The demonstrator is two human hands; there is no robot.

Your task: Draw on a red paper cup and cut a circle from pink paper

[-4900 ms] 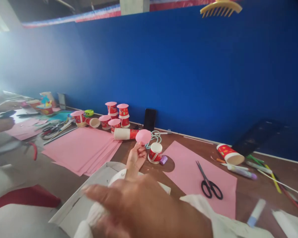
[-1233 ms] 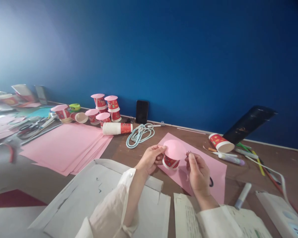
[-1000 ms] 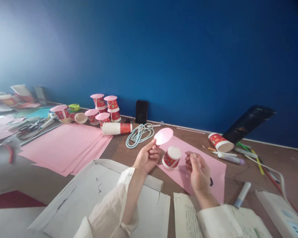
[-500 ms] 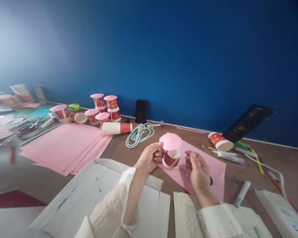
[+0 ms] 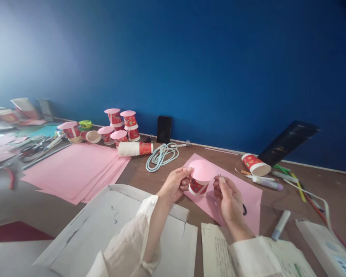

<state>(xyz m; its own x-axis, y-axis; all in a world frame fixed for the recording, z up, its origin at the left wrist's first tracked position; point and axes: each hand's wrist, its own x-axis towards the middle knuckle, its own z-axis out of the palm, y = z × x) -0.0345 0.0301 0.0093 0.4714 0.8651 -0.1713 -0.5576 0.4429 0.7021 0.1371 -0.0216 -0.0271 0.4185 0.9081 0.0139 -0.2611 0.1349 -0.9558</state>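
My left hand [image 5: 174, 184] pinches the edge of a pink paper disc [image 5: 202, 170] and holds it flat on top of an upturned red paper cup [image 5: 197, 186]. The cup stands on a pink sheet [image 5: 248, 198] on the brown table. My right hand [image 5: 230, 200] is just right of the cup, fingers curled, fingertips at the disc's right edge. What they hold, if anything, is too small to make out. Black scissors [image 5: 244, 209] lie mostly hidden behind that hand.
A stack of pink sheets [image 5: 75, 171] lies left, with a lying cup stack [image 5: 135, 149], pink-topped cups [image 5: 123, 123], a coiled cable [image 5: 161, 156] and a phone [image 5: 164, 129] behind. Right: a lying cup [image 5: 255, 164], pens [image 5: 288, 179], a marker [image 5: 279, 226]. White papers [image 5: 115, 227] lie near me.
My left hand lifted the pink disc off the cup a second ago, then lowered it back onto the cup's top. My right hand moved in to the disc's edge.
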